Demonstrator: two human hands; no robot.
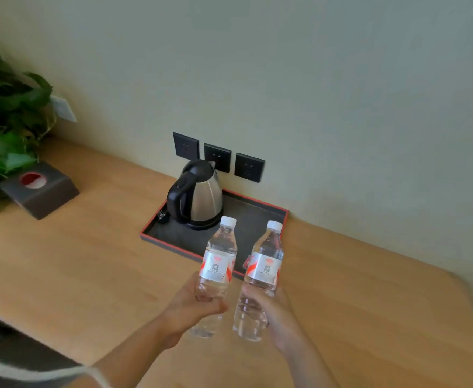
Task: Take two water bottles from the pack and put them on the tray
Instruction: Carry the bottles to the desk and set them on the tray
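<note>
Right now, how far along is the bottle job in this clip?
Picking looks done: the left hand holds one water bottle and the right hand holds the other bottle, both above the desk. Placing remains: the tray carries only the kettle, with bare space to the kettle's right.

two bare forearms and hands, seen from the wearer's own head.
the left hand (194,302) and right hand (269,309) are uncovered, without gloves; both forearms are bare from wrist to the lower frame edge. a small dark mark, possibly a ring, sits at a finger of the right hand, too blurred to tell. at the lower left, a dark grey garment (28,371) with a pale band.
</note>
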